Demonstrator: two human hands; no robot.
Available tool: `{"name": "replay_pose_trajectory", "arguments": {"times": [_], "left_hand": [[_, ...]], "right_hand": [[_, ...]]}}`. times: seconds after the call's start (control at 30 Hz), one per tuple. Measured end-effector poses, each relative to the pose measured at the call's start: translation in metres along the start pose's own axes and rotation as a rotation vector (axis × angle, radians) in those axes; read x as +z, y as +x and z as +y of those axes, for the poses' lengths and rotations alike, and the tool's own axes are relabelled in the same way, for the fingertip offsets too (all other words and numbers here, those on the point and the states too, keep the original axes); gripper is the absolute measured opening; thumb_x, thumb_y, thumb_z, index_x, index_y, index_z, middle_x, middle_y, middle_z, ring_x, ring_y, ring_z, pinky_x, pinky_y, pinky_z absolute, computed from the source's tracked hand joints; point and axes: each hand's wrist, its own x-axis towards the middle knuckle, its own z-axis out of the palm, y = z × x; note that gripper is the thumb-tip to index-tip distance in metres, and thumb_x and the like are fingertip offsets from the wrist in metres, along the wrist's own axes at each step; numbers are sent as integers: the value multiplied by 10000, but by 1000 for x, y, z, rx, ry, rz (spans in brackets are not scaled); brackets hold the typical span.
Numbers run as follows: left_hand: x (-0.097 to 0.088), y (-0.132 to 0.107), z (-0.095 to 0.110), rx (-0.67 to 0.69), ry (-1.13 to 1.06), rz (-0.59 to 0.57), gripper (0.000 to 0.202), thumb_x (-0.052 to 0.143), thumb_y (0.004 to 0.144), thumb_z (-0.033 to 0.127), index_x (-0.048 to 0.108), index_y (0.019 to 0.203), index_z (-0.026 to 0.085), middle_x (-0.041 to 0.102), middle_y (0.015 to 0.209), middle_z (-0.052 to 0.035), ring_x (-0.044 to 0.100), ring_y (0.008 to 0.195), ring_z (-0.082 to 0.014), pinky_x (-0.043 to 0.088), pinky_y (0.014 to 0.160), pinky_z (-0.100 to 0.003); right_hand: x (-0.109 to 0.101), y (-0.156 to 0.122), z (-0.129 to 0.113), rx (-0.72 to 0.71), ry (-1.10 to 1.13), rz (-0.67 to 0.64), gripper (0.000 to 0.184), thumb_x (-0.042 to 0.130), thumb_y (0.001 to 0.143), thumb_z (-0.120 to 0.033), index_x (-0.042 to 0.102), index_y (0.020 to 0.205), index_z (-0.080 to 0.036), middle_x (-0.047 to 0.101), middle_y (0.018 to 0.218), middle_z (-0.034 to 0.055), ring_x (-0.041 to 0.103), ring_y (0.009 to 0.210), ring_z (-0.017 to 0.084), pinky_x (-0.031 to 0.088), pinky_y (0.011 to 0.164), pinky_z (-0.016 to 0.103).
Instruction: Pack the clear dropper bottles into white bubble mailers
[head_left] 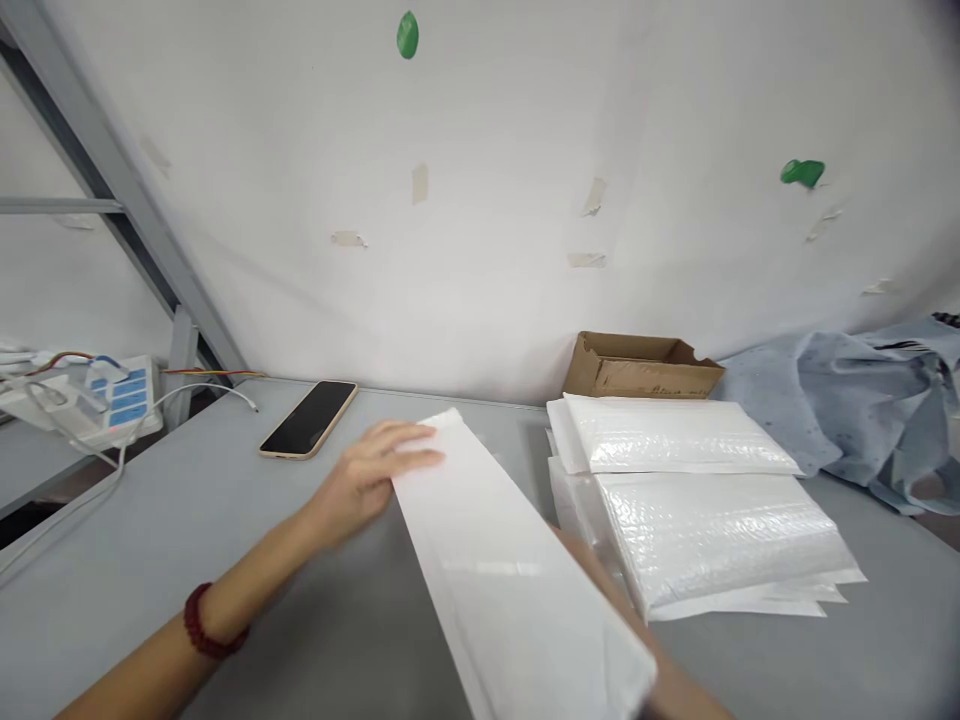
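Note:
A long white bubble mailer [517,570] is held up at a slant in front of me, its narrow end pointing away. My left hand [375,475] pinches the far left edge of the mailer, fingers on top; a dark red beaded bracelet [206,625] is on that wrist. My right hand is behind the mailer with its fingers hidden, and only part of the right arm [600,580] shows along the mailer's right side. To the right lies a stack of white bubble mailers [720,530], loosely overlapping.
A phone [309,420] lies on the grey table [300,630] left of centre. A power strip [112,400] with white cables is at far left. Behind the stack stand an open cardboard box [645,375] and light blue cloth [817,400]. A white wall borders the back.

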Motion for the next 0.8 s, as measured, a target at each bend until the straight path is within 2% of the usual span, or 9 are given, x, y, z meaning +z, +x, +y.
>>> {"name": "replay_pose_trajectory", "arguments": {"times": [0.07, 0.13, 0.2, 0.3, 0.43, 0.5, 0.63, 0.7, 0.8], "left_hand": [[8, -2, 21, 106, -17, -60, 485, 399, 836, -58, 642, 1127, 245, 586, 1256, -106, 532, 1151, -216, 489, 909, -381], [16, -3, 36, 172, -15, -135, 530, 388, 829, -82, 625, 1150, 267, 555, 1292, -106, 501, 1187, -220, 472, 936, -396], [23, -5, 44, 223, 11, -186, 515, 407, 846, -62, 605, 1175, 281, 540, 1310, -108, 478, 1211, -229, 458, 959, -408], [27, -9, 47, 206, 36, -264, 514, 397, 874, -22, 535, 1274, 270, 540, 1311, -122, 463, 1222, -244, 456, 970, -417], [22, -8, 48, -43, -167, -355, 635, 282, 842, -62, 396, 1391, 236, 554, 1307, -84, 474, 1217, -188, 447, 1002, -367], [17, -3, 53, -232, -289, -371, 575, 301, 848, -24, 445, 1346, 226, 575, 1281, -55, 505, 1184, -164, 445, 1004, -333], [16, 6, 66, -620, -405, -434, 337, 430, 907, 229, 576, 1212, 227, 639, 1171, -35, 583, 1022, -186, 506, 850, -310], [21, 8, 70, -729, -447, -452, 361, 546, 854, 338, 596, 1192, 221, 663, 1097, -35, 591, 931, -190, 502, 809, -312], [31, 8, 71, -850, -518, -436, 453, 678, 727, 360, 628, 1137, 175, 669, 999, -49, 583, 869, -189, 483, 818, -317]], "right_hand": [[-3, 2, -7, 198, 259, -109, 612, 249, 914, -610, 652, 1091, -184, 681, 879, 94, 641, 833, 250, 496, 774, 408], [-3, 4, -11, 365, 579, -227, 681, 258, 877, -686, 657, 1080, -174, 681, 878, 100, 647, 846, 246, 488, 794, 405], [0, 6, -12, 414, 753, -266, 578, 450, 832, -656, 660, 1053, -166, 680, 873, 91, 648, 848, 228, 475, 820, 382], [5, 5, -10, 436, 798, -246, 427, 737, 699, -451, 669, 970, -128, 678, 814, 72, 647, 756, 191, 467, 776, 324], [6, 4, -7, 437, 718, -220, 401, 791, 647, -365, 667, 941, -122, 679, 802, 66, 637, 709, 176, 456, 696, 285], [3, 6, -6, 428, 629, -226, 399, 776, 663, -356, 661, 975, -136, 683, 818, 62, 639, 733, 186, 458, 691, 288], [-1, 12, -3, 294, 425, -267, 372, 710, 722, -293, 643, 1064, -162, 672, 835, 29, 621, 784, 183, 453, 693, 281], [-3, 14, -2, 211, 306, -283, 368, 672, 753, -259, 629, 1112, -187, 661, 865, 8, 604, 794, 169, 452, 699, 275], [-3, 16, -1, 155, 124, -267, 419, 656, 769, -266, 596, 1182, -223, 656, 908, -1, 601, 827, 174, 466, 729, 289]]}}
